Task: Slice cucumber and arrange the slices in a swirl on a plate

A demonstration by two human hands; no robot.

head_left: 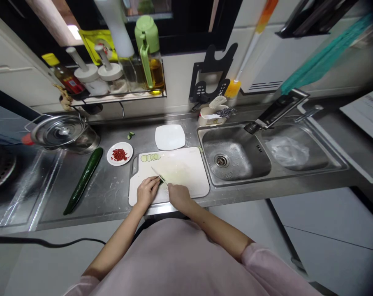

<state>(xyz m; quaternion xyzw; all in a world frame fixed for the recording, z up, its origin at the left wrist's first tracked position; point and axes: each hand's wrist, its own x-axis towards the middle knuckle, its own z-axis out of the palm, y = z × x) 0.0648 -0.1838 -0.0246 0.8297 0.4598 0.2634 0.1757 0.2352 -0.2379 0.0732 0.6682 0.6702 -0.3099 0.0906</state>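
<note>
A white cutting board point(189, 164) lies on the steel counter. My right hand point(179, 197) is closed round the handle of a small knife point(159, 174), whose blade points up and left over the board. Beside the blade, my left hand point(147, 190) presses with bent fingers on a dark green cucumber piece point(161, 181), mostly hidden between the hand and knife. Several thin cucumber slices point(150, 157) overlap in a row at the board's upper left. A whole cucumber point(84, 181) lies farther left.
Behind the board sits a white square plate point(170, 137); a small plate point(120, 153) with red pieces is to its left. A lidded steel pot point(66, 133) stands at the left back. The sink point(235, 154) adjoins the board's right side, under a black faucet point(272, 111).
</note>
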